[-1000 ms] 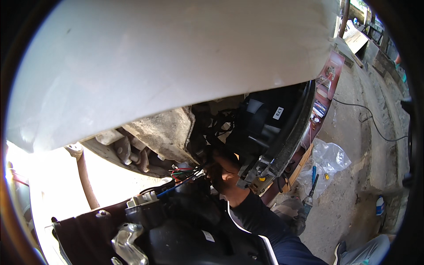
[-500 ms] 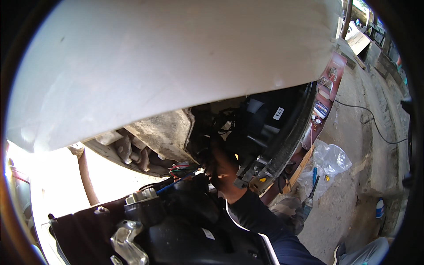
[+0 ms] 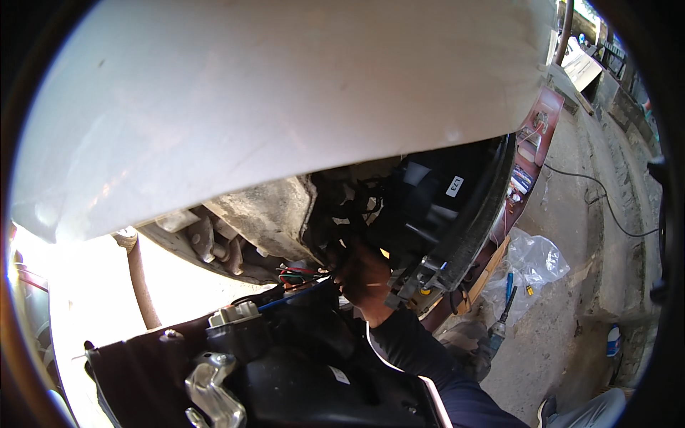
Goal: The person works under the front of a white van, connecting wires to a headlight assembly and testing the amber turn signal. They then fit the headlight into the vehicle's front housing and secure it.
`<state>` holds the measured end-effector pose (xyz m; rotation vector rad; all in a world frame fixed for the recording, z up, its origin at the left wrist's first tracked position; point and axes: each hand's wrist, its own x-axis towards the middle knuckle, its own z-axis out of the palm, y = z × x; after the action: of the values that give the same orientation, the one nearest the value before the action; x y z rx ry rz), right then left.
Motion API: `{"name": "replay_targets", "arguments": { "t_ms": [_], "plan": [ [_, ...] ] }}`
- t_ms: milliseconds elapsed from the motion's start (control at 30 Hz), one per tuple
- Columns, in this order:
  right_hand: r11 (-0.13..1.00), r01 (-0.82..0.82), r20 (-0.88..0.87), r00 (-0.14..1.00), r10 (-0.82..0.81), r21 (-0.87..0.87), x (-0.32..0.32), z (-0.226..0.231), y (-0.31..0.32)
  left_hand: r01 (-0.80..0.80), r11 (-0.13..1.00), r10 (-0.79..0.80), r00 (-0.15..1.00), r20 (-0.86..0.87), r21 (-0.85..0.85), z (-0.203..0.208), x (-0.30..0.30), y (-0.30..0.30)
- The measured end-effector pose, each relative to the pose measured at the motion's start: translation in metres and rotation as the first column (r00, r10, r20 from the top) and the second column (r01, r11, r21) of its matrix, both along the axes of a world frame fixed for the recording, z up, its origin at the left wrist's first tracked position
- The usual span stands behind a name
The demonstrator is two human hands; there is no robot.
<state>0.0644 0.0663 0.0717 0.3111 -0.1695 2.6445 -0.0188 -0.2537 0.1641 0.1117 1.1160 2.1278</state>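
Observation:
My right hand (image 3: 367, 282), below a dark sleeve, reaches into the shadowed gap between two black plastic parts of a vehicle. Its fingertips are in the dark, so their grip is hidden. Just left of the fingers run thin red, green and blue wires (image 3: 300, 274). The blue one leads toward a pale grey connector (image 3: 234, 314) on the lower black housing (image 3: 300, 378). A bent shiny metal bracket (image 3: 214, 392) is fixed to that housing. Above the wrist sits a black curved panel (image 3: 421, 192) with a white label. My left hand is out of view.
A large pale body panel (image 3: 285, 85) overhangs the gap. Dirty metal (image 3: 264, 214) lies left of it. On the ground at right are a clear plastic bag (image 3: 539, 257), a blue-handled tool (image 3: 509, 285) and a dark cable (image 3: 606, 192). A reddish panel (image 3: 539, 135) stands beyond.
My right hand has shifted slightly within the gap and its fingers look more bunched. The lower housing and its connector sit a little farther right, and the blue wire lies lower.

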Motion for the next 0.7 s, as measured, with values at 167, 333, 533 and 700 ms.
{"name": "replay_targets", "arguments": {
  "t_ms": [167, 333, 533, 700],
  "plan": [
    [0.995, -0.08, -0.063, 0.995, 0.077, -0.054, -0.002, -0.022, 0.005, 0.008, 1.0, -0.008, 1.0, 0.004, -0.002, -0.001, 0.002, 0.002],
    [0.981, -0.108, -0.129, 0.988, 0.088, -0.16, -0.003, -0.017, 0.003, 0.017, 1.0, -0.017, 1.0, 0.009, -0.003, -0.001, 0.003, 0.003],
    [0.99, 0.095, -0.057, 0.993, -0.102, -0.107, 0.0, 0.009, -0.003, 0.021, 1.0, -0.021, 1.0, 0.015, 0.001, -0.002, 0.004, 0.004],
    [0.99, 0.08, -0.017, 0.996, -0.082, -0.113, 0.004, 0.021, -0.002, 0.027, 1.0, -0.027, 1.0, 0.012, -0.001, 0.0, 0.002, 0.004]
  ]
}}
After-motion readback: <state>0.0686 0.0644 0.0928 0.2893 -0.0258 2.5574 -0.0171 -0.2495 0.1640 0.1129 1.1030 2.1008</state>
